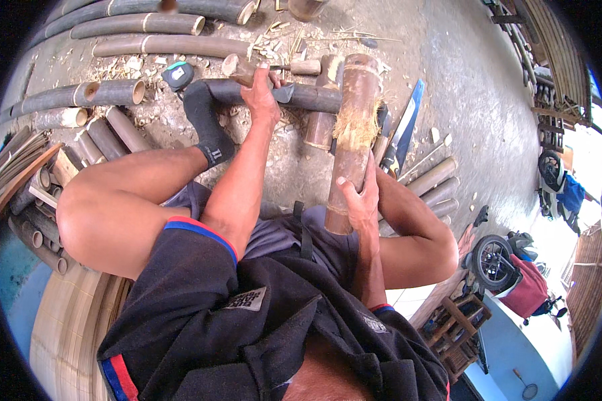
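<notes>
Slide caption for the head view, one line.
Right hand holds a bamboo tube frayed near its middle; left hand grips a round-ended brown piece above a chip-strewn floor.

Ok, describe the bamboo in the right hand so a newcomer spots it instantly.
From the black shirt, follow the right forearm to the right hand. It holds a brown bamboo tube. A shaggy, yellowish band across its middle sets it apart from the bamboo on the floor.

Gripping a bamboo tube [356, 134], frayed around its middle, with the right hand [362, 200] — and clasping a wooden handle [237, 67] with the left hand [261, 100]. Facing bamboo poles [167, 45] at far left — and a saw [407, 123] lying to the tube's right on the floor [468, 87].
</notes>
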The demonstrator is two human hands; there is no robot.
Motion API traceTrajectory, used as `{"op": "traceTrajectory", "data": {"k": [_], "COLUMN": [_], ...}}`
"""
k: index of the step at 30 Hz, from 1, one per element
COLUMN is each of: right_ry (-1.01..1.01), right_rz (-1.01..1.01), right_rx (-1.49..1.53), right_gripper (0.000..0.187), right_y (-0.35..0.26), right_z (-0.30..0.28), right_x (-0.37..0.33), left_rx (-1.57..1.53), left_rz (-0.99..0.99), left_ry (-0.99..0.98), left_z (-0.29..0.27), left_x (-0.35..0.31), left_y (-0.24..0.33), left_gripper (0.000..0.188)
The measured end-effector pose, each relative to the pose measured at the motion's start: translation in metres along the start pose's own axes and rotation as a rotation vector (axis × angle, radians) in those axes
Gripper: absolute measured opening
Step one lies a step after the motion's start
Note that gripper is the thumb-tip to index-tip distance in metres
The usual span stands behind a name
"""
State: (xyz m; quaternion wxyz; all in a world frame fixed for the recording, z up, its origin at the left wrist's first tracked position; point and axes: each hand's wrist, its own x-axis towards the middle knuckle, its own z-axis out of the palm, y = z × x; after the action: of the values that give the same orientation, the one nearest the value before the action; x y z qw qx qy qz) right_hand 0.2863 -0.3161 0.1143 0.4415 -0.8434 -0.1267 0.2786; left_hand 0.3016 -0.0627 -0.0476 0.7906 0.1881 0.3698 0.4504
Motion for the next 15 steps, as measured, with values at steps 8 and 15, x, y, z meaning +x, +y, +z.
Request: {"op": "traceTrajectory", "data": {"k": [8,15], "right_ry": [-0.039,-0.128], "right_rz": [-0.047,-0.349], "right_rx": [-0.111,-0.394], "right_gripper": [0.093,0.105], "right_y": [-0.016,-0.113], "right_z": [-0.002,0.001], "right_x": [0.012,0.058], "left_rx": [0.147,0.136], "left_rz": [0.097,0.165], "left_ry": [-0.037,-0.071], "left_z": [-0.001,-0.01], "left_x": [-0.007,-0.004], "left_y": [-0.001,-0.008], "left_gripper": [0.016,0.012]}}
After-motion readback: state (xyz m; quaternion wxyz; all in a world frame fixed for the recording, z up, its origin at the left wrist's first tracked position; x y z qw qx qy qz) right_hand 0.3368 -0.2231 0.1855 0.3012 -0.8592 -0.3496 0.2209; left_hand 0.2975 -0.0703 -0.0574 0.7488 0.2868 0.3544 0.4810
